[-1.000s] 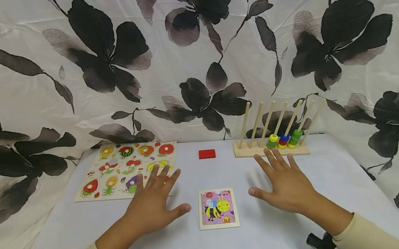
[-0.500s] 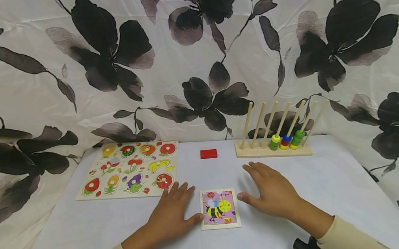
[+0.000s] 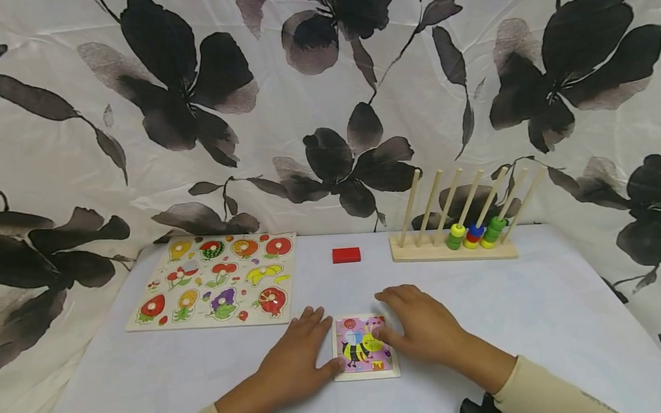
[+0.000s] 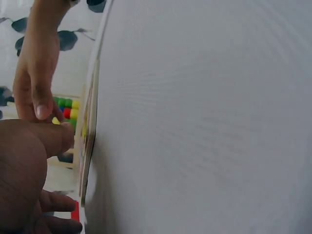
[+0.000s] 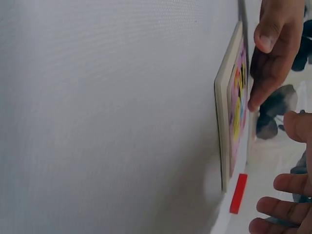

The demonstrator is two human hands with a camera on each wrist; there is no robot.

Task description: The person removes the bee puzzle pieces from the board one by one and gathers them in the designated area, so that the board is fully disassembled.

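A small square bee puzzle in a pale wooden frame lies flat on the white table, its pink picture facing up. At its left side is my left hand, fingers extended and thumb tip over the frame's lower left edge. My right hand hovers at the upper right, thumb overlapping the picture and the other fingers reaching past the top corner. In the right wrist view the puzzle is seen edge-on, with the right fingers apart from it. Neither hand grips anything.
Behind the puzzle sits a red block. A fruit puzzle board lies at the back left. At the back right stands a wooden peg rack with coloured rings on several pegs. A floral cloth hangs behind the table.
Both hands have moved inward and lower toward the bee puzzle, the left from the fruit board and the right from in front of the peg rack. The puzzle stays in place.
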